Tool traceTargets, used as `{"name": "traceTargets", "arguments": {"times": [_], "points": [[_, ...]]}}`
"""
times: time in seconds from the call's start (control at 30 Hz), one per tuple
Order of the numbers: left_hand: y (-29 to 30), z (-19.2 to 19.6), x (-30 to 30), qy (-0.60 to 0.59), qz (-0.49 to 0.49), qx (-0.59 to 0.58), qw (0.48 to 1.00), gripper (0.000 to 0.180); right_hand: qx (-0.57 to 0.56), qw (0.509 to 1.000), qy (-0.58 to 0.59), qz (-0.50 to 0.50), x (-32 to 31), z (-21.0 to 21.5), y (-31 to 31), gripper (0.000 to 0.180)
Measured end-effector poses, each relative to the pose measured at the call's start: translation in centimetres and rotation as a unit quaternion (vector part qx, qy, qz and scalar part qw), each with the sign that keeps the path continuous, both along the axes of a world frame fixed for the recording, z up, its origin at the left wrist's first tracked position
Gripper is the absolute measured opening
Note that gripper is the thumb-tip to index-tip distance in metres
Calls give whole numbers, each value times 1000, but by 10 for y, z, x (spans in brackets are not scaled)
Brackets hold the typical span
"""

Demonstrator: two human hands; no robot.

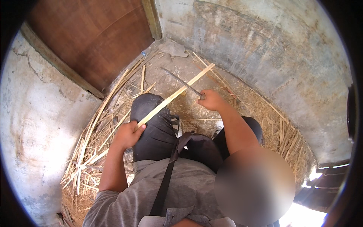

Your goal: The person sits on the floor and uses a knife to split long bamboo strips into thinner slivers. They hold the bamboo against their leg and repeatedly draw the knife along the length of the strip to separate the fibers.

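Near my left knee, my left hand (129,135) is closed round the lower end of a long, pale bamboo strip (162,104). The strip slants up and to the right across my thigh. A long knife (177,79) with a narrow, dark, slightly curved blade has its handle in my closed right hand (211,100). The blade crosses the strip toward its far end and points up and left. I cannot tell whether blade and strip touch there.
Long split strips (90,130) and shavings lie along the left wall (45,102). More shavings (285,138) are heaped by the right wall (264,49). A brown door (90,38) stands at the far left, with a flat stone (172,48) near its frame.
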State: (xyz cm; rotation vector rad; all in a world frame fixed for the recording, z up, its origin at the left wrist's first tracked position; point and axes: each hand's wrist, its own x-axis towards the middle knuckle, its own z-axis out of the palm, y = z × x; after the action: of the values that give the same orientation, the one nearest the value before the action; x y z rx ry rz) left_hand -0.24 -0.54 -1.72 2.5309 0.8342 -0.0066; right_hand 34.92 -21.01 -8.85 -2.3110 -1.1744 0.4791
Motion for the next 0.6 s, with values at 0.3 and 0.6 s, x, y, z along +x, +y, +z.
{"name": "traceTargets", "arguments": {"times": [0.3, 0.6], "points": [[1, -3, -4, -7, -4, 2, 1000, 50, -27, 993, 3, 117, -26, 9, 11, 50], [-3, 2, -1, 5, 3, 9, 1000, 52, -27, 1000, 5, -10, 9, -4, -6, 60]]}}
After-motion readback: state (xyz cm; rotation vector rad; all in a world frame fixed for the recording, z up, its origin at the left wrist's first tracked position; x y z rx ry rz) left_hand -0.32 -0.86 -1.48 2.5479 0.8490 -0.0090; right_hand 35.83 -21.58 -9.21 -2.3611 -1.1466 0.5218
